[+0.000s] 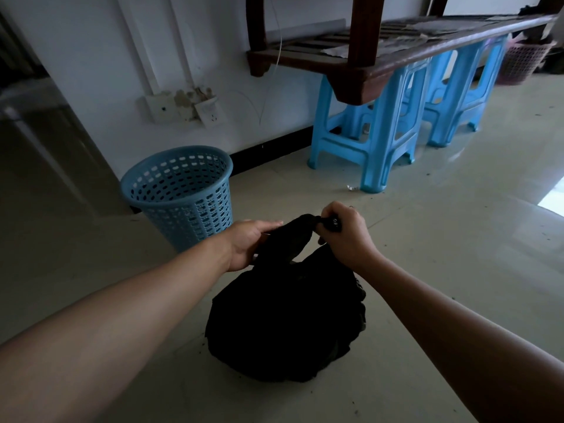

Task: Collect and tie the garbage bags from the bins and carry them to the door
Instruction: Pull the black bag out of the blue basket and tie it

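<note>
Left hand (253, 244) gripping gathered neck of black garbage bag (287, 325); right hand (345, 236) clenching twisted end of neck (fingers curled tight). Bag sitting on floor (442, 245), just right of blue bin (180, 190), nearer camera. Blue stools (378, 141) standing beyond bin, rightward.

Bin (180, 193) left of stools (370, 154) (bag (283, 325) nearer)

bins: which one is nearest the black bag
The blue mesh bin, right beside the black bag; the pink bin stands far off behind the blue stools.
</note>
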Action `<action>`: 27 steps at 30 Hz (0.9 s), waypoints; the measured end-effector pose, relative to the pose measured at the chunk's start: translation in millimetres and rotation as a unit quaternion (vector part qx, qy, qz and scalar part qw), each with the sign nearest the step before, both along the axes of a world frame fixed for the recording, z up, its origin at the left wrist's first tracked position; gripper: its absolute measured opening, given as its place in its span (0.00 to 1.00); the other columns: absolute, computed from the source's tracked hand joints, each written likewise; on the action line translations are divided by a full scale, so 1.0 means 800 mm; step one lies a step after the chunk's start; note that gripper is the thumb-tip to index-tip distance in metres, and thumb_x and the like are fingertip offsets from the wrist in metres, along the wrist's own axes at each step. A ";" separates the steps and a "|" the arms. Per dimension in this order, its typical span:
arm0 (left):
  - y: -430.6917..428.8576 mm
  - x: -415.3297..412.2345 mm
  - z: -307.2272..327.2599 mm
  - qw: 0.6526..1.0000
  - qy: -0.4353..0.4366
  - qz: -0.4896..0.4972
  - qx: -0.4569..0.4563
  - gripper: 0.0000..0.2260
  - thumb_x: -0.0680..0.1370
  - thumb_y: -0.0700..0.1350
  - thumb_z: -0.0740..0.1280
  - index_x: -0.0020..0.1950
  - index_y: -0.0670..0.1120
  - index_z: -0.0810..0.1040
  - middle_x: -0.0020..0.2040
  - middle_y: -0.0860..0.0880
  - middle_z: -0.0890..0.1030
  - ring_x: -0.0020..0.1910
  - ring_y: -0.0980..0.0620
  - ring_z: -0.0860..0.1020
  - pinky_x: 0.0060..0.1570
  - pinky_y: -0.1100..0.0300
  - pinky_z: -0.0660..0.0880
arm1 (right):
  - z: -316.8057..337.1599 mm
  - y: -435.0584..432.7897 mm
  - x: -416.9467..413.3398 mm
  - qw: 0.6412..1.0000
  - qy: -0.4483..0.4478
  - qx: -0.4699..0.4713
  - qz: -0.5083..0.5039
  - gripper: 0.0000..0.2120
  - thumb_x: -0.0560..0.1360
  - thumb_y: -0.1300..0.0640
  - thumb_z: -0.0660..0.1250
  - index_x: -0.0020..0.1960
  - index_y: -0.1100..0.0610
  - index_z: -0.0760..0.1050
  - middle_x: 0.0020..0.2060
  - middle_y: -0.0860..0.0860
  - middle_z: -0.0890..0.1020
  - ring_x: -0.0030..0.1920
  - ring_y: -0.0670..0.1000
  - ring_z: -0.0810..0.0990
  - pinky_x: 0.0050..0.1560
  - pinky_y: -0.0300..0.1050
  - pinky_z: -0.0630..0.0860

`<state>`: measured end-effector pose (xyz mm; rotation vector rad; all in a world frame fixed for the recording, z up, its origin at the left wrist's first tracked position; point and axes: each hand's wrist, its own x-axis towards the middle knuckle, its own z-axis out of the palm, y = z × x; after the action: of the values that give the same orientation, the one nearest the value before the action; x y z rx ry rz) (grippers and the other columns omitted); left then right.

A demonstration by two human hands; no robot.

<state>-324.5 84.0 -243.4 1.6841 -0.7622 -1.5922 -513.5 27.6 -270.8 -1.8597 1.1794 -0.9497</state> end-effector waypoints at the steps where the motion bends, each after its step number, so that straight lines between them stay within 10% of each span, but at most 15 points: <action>1: 0.001 0.002 0.000 1.000 -0.008 0.002 -0.015 0.06 0.76 0.48 0.67 0.42 0.47 0.78 0.31 0.51 0.77 0.31 0.53 0.75 0.36 0.59 0.69 | -0.001 -0.001 0.000 1.000 0.002 0.013 0.020 0.08 0.73 0.62 0.71 0.43 0.53 0.73 0.36 0.50 0.81 0.30 0.43 0.82 0.30 0.34 0.75; 5: -0.003 0.006 0.004 0.996 -0.033 0.052 -0.062 0.04 0.74 0.38 0.68 0.39 0.45 0.77 0.35 0.48 0.77 0.35 0.52 0.76 0.37 0.59 0.72 | 0.002 -0.003 -0.005 0.990 -0.013 0.095 0.101 0.09 0.78 0.59 0.67 0.57 0.59 0.78 0.40 0.52 0.85 0.34 0.47 0.85 0.34 0.39 0.79; 9: -0.008 0.006 0.001 0.973 -0.189 0.085 -0.102 0.06 0.72 0.37 0.69 0.37 0.43 0.74 0.34 0.45 0.77 0.33 0.49 0.77 0.37 0.57 0.75 | -0.004 -0.003 -0.012 0.987 0.129 0.025 0.089 0.20 0.80 0.46 0.59 0.40 0.59 0.78 0.35 0.50 0.82 0.33 0.53 0.80 0.37 0.49 0.76; 15: 0.019 0.080 -0.024 0.832 -0.553 -0.020 -0.037 0.07 0.70 0.39 0.69 0.37 0.46 0.72 0.34 0.45 0.78 0.31 0.49 0.75 0.34 0.57 0.72 | -0.049 -0.020 -0.078 0.958 0.264 0.106 -0.046 0.30 0.79 0.35 0.52 0.41 0.56 0.82 0.34 0.49 0.85 0.38 0.51 0.83 0.42 0.45 0.77; 19: 0.026 0.100 -0.041 0.813 -0.576 -0.083 0.033 0.13 0.74 0.39 0.66 0.31 0.45 0.68 0.27 0.46 0.69 0.26 0.49 0.68 0.30 0.60 0.65 | -0.072 -0.020 -0.107 0.953 0.059 0.272 -0.116 0.21 0.80 0.43 0.60 0.49 0.61 0.81 0.35 0.54 0.86 0.35 0.52 0.83 0.32 0.41 0.73; 23: 0.004 0.063 -0.014 0.955 -0.251 0.126 -0.096 0.10 0.75 0.34 0.58 0.34 0.43 0.70 0.30 0.43 0.74 0.29 0.47 0.74 0.30 0.67 0.71 | -0.042 -0.022 -0.075 0.899 -0.222 0.359 -0.119 0.13 0.79 0.48 0.64 0.50 0.58 0.76 0.45 0.55 0.86 0.45 0.51 0.85 0.41 0.46 0.78; 27: -0.007 0.023 0.014 0.969 0.130 0.178 -0.109 0.05 0.75 0.39 0.54 0.39 0.44 0.65 0.31 0.42 0.76 0.35 0.42 0.80 0.53 0.47 0.75 | -0.010 -0.025 -0.042 0.824 -0.380 0.415 -0.070 0.13 0.80 0.47 0.62 0.50 0.58 0.71 0.40 0.54 0.85 0.45 0.55 0.86 0.40 0.46 0.77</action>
<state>-305.7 78.1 -232.5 1.3332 -0.4522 -1.3838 -546.7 7.3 -279.1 -0.5967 0.9699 -0.9051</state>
